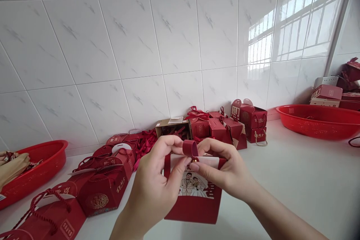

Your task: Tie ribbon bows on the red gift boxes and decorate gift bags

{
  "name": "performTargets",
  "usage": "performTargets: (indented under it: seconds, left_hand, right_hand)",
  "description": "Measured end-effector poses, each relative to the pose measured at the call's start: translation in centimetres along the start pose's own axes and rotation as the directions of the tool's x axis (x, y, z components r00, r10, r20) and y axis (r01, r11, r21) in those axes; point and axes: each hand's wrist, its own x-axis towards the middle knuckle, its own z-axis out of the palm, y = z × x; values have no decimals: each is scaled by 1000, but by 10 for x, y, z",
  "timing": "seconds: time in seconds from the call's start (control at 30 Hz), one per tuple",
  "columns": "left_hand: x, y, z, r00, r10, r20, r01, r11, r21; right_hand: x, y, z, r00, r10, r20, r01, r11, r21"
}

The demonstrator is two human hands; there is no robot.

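Both hands hold up a dark red gift bag (194,210) in front of me, printed with a cartoon bride and groom. At its top stands a looped red ribbon strap (190,148), with a small gold stud (194,160) beneath the loop. My left hand (157,183) is closed, its thumb pressing the bag's top edge beside the stud and its index finger against the loop. From the other side my right hand (227,168) pinches the same spot, thumb tip by the stud. The fingers behind the bag are hidden.
Red gift boxes with cord handles (101,191) line the left. Behind the bag are an open cardboard box (163,129), a pile of red ribbon (147,142) and stacked red boxes (255,120). Red plastic baskets stand left (53,161) and right (317,127). A tiled wall (180,45) rises behind.
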Motion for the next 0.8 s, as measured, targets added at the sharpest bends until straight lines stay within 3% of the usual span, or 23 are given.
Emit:
performTargets:
  seconds: [0.17,0.27,0.53,0.67,0.8]
  left_hand:
    - [0,2,2,1000,14,10,-14,1000,-8]
    - [2,3,3,1000,-4,27,4,1000,-4]
    - [5,3,4,995,-56,87,59,998,-32]
    - [3,0,2,986,-106,128,108,994,-8]
    - [0,-3,-2,985,-145,99,140,989,52]
  right_hand:
    - [0,0,-1,988,-148,-52,146,988,-55]
    - [0,-1,-1,984,-162,-71,156,985,-80]
    - [1,3,-5,998,-43,-52,41,998,-42]
    - [1,2,-8,995,104,-5,-104,992,-71]
    - [1,0,-7,979,199,45,-192,974,-123]
